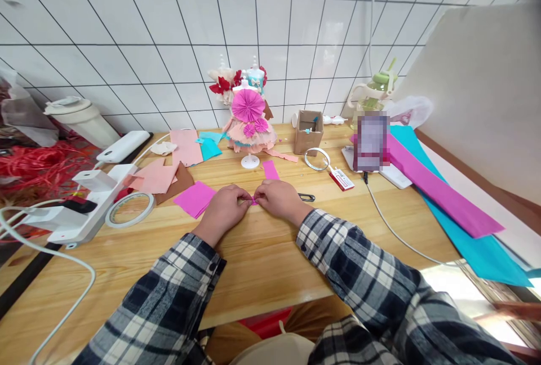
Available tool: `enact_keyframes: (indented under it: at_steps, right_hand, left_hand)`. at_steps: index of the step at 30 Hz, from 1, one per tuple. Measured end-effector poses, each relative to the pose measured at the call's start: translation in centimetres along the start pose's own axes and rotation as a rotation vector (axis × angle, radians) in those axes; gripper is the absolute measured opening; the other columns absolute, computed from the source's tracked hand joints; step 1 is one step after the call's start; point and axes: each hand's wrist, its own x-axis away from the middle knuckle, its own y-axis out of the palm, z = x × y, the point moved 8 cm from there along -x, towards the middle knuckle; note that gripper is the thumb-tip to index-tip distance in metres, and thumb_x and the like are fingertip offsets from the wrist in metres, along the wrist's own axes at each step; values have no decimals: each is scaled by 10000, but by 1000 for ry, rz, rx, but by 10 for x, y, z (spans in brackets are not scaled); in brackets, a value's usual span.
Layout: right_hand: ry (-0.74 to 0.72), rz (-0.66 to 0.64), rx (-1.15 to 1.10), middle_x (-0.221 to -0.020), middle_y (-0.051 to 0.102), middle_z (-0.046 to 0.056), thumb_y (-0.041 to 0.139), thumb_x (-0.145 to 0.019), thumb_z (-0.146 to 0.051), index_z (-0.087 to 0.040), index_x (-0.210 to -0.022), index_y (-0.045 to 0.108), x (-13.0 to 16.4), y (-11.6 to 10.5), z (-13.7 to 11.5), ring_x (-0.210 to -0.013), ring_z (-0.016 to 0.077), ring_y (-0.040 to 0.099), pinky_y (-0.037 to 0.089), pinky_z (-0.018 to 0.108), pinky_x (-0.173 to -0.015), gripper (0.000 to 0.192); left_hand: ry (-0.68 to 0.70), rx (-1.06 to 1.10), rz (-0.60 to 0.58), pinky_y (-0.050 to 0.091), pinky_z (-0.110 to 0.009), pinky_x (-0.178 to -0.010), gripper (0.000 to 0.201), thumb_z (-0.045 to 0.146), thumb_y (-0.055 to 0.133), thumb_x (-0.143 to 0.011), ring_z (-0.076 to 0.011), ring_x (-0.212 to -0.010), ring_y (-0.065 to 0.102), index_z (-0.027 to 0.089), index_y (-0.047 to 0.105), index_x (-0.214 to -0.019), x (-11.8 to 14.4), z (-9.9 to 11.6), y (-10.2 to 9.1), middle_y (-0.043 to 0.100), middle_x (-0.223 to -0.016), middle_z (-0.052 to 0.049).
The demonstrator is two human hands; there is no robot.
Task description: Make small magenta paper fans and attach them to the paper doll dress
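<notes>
Both hands meet at the middle of the bench [262, 263], the left hand [224, 207] and right hand [281, 199] pinching a tiny pink paper piece [254, 201] between their fingers. Behind them a paper dress [249, 123] on a small stand already wears several pink fans. A pink square [194, 198], a pink strip [270, 169] and long sheets [439, 190] lie unfolded, so plenty looks left.

A tiny magenta paper piece [254, 201] sits pinched between the fingertips of both hands, low over the wooden worktop [262, 252]. Mostly hidden; only a small folded bit shows.
</notes>
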Motion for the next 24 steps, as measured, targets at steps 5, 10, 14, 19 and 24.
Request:
enact_keyframes:
  at_steps: [5,10,14,19,24]
  right_hand:
    - [18,-23,19,-939,632,41,476,-864,-279,-226,-900,656,1,1,-1,-850,174,571,374,264,-678,191]
    - [39,18,0,-959,637,41,476,-870,-289,-231,-954,660,1,-6,-2,-888,177,577,383,264,-698,210]
    - [39,35,-4,-961,640,40,462,-884,-344,-242,-969,669,-1,-6,-3,-897,179,576,386,267,-704,246]
    - [18,-15,24,-950,640,41,464,-873,-322,-242,-934,674,-3,0,-3,-897,182,573,389,268,-704,232]
    - [7,-62,75,-961,641,62,442,-883,-331,-230,-935,672,-5,1,-6,-886,193,576,391,278,-712,256]
  left_hand:
    - [-12,-3,-8,454,-309,-714,227,315,519,-766,-227,-837,607,205,713,-804,0,-1,-1,682,-856,-65]
    - [10,10,-13,448,-312,-719,233,320,521,-778,-227,-840,607,213,724,-815,0,1,-2,687,-858,-62]
    - [10,22,-17,448,-315,-729,240,328,526,-786,-230,-846,609,215,731,-840,-1,-2,-2,692,-873,-61]
    - [44,31,-25,451,-313,-736,247,318,516,-799,-222,-840,615,219,733,-866,-2,-3,-2,695,-883,-55]
    - [43,-21,-12,456,-321,-740,242,314,512,-807,-229,-853,613,217,726,-863,-3,-1,-3,696,-890,-59]
